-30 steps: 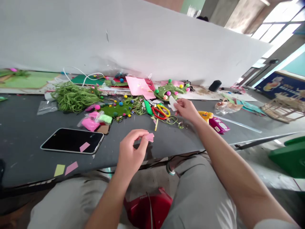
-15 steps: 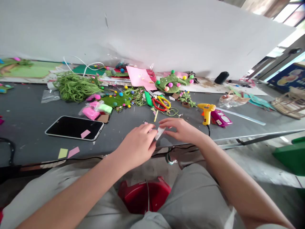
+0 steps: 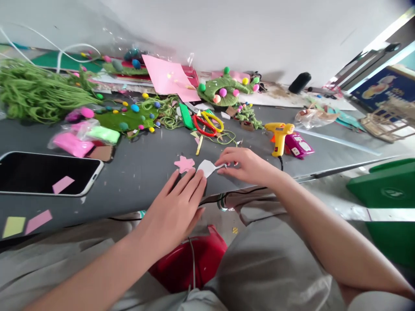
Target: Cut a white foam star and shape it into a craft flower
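Observation:
My left hand (image 3: 181, 198) lies flat at the table's front edge, fingers stretched out. Its fingertips touch the lower edge of a small white paper-like piece (image 3: 206, 167) and reach close to a pink flower-shaped cutout (image 3: 184, 164). From the white piece's right side a thin white strip (image 3: 221, 166) runs into my right hand (image 3: 241, 165), which is closed in a pinch on its end. Just beyond the hands are scissors with red and yellow handles (image 3: 204, 125) and a narrow yellowish stick (image 3: 199, 143).
A yellow hot glue gun (image 3: 279, 138) stands to the right by a purple packet (image 3: 297, 144). At left lie a phone (image 3: 35, 172) and pink and green clay packs (image 3: 73, 143). Green yarn (image 3: 35, 93), pom-poms and pink paper (image 3: 168, 75) crowd the back.
My hands have moved apart, with the right one drawing a strip out from the white piece. The pink flower cutout now shows beside my left fingers. The view has shifted closer and to the right.

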The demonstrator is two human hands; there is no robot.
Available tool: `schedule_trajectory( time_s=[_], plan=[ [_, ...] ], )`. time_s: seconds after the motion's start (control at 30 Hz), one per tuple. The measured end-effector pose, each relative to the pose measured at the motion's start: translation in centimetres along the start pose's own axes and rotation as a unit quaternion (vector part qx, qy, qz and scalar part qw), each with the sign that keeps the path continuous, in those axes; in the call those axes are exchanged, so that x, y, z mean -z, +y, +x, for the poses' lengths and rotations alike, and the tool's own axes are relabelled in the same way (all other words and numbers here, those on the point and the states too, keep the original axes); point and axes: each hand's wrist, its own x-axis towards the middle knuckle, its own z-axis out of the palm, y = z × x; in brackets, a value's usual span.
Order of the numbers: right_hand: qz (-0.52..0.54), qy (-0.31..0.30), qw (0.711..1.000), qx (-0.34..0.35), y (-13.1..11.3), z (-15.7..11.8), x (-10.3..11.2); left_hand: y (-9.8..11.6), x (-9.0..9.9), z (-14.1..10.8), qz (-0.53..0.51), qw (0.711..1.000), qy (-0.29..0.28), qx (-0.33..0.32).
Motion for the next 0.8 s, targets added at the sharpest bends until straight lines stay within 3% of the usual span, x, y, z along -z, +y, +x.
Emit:
schedule_trajectory(
  time_s=[0.37, 0.8],
  plan=[
    [0.012, 0.011, 1.0, 0.01, 0.4, 0.4, -0.4, -0.2, 1.0, 1.6, -0.072, 0.997, 0.014, 0.006],
    [0.029, 0.028, 0.999, 0.006, 0.4, 2.1, -0.7, -1.4, 1.4, 2.5, -0.045, 0.997, 0.03, -0.057]
  ],
)
